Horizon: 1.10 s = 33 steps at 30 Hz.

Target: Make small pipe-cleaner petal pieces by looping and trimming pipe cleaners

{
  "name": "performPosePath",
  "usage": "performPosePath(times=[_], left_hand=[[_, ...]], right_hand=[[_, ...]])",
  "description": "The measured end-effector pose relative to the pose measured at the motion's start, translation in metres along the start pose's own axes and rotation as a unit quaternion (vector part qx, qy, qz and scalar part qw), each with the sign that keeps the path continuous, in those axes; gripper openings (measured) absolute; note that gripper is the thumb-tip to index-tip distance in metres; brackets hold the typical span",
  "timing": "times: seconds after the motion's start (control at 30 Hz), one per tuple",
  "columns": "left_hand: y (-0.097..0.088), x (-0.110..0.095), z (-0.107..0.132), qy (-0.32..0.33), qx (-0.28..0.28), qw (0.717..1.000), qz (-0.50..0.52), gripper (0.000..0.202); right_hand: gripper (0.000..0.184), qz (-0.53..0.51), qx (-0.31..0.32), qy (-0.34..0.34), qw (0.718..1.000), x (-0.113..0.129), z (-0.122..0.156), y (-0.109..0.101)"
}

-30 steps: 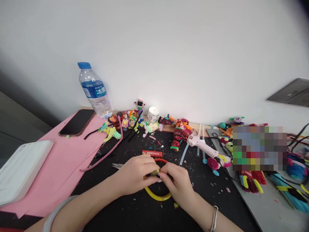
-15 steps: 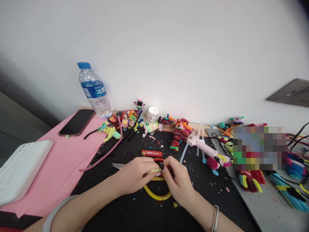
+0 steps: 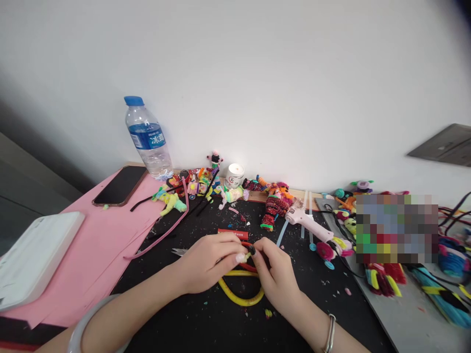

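Observation:
Fingers of my left hand (image 3: 215,262) and my right hand (image 3: 275,269) meet over the black mat. Both are closed in a pinch on a small pale yellow-green fuzzy piece, apparently pipe cleaner (image 3: 248,257), mostly hidden by the fingertips. Beneath them lies a pair of scissors with a yellow and red handle (image 3: 241,300); its blades (image 3: 180,252) poke out left of my left hand. Just beyond my fingers is a red labelled box (image 3: 233,234). A white hot glue gun (image 3: 309,223) with a translucent glue stick rests to the right.
Along the wall are a water bottle (image 3: 149,142), a small white paper cup (image 3: 234,175) and several fuzzy dolls (image 3: 274,208). On the left, pink paper (image 3: 99,250) carries a phone (image 3: 120,185) and a white box (image 3: 40,257). Right, a grey board (image 3: 408,318) bears more fuzzy figures.
My left thumb has shifted along the pale fuzzy piece, and less of it shows between my fingers. The whole view has moved slightly; the scissors remain beneath my hands.

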State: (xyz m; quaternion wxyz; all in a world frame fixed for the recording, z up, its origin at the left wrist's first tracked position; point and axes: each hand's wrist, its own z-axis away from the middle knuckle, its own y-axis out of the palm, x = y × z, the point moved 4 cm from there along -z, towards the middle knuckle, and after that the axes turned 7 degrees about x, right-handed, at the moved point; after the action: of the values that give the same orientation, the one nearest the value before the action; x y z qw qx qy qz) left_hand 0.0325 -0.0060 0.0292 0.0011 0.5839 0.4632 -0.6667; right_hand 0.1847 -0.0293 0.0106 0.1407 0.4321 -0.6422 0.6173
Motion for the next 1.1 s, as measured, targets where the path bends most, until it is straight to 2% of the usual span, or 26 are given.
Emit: performPosePath(times=[0.1, 0.17, 0.3, 0.4, 0.5, 0.7, 0.97, 1.1], left_hand=[[-0.001, 0.005, -0.002, -0.030, -0.011, 0.997, 0.075, 0.033], [0.004, 0.011, -0.003, -0.074, 0.004, 0.986, 0.150, 0.028], [0.017, 0.019, -0.003, -0.145, 0.061, 0.933, 0.322, 0.023], [0.021, 0.020, -0.004, -0.155, 0.063, 0.904, 0.393, 0.023], [0.020, 0.022, -0.004, -0.158, 0.040, 0.900, 0.403, 0.023], [0.019, 0.025, -0.003, -0.161, 0.018, 0.910, 0.382, 0.020], [0.020, 0.023, -0.004, -0.170, 0.016, 0.908, 0.383, 0.019], [0.012, 0.025, -0.005, -0.172, -0.040, 0.919, 0.351, 0.018]], right_hand=[[0.013, 0.003, -0.015, -0.024, 1.000, 0.001, 0.001, -0.002], [0.013, -0.006, -0.019, -0.047, 0.999, 0.003, 0.002, -0.002], [0.016, -0.025, -0.030, -0.095, 0.995, 0.010, 0.005, -0.003], [0.015, -0.032, -0.024, -0.105, 0.994, 0.013, 0.005, -0.004], [0.015, -0.036, -0.008, -0.089, 0.995, 0.012, 0.004, -0.004], [0.015, -0.036, 0.011, -0.063, 0.997, 0.008, 0.002, -0.002], [0.015, -0.037, -0.007, -0.049, 0.998, 0.008, 0.003, -0.004], [0.013, -0.030, -0.022, -0.036, 0.999, 0.004, 0.002, -0.007]])
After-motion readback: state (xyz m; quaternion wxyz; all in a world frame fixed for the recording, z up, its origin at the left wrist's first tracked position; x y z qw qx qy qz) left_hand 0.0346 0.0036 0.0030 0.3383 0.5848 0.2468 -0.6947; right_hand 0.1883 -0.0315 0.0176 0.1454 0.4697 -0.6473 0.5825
